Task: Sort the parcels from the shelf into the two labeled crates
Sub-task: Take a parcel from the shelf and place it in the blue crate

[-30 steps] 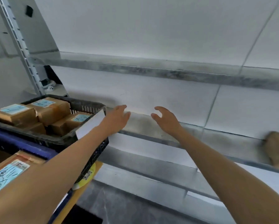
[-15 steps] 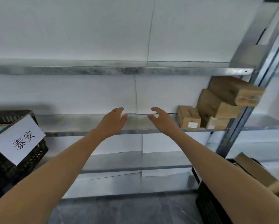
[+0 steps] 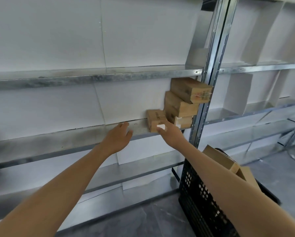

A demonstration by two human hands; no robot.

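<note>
Both hands reach toward the grey metal shelf (image 3: 66, 142). Half a second ago they hovered side by side before a bare stretch of it, well left of the parcels. Now the right hand (image 3: 171, 134) has come up against the front of the small brown cardboard parcel (image 3: 155, 118), partly covering its white label (image 3: 161, 126). Whether its fingers have closed round the box cannot be told. The left hand (image 3: 118, 136) is spread and holds nothing, hovering over the shelf's front edge, near the parcel's left side but apart from it.

That small parcel stands on the shelf, just beside a stack of three larger brown cardboard boxes (image 3: 180, 105), which leans against the galvanised upright post (image 3: 211, 82).

The view has swung right since the earlier frame. The black crate with the white paper sign has left the view on the left. A black plastic lattice crate (image 3: 198, 194) at lower right now shows more fully, with brown cardboard parcels (image 3: 220, 159) sticking out of its top behind the right forearm.
</note>
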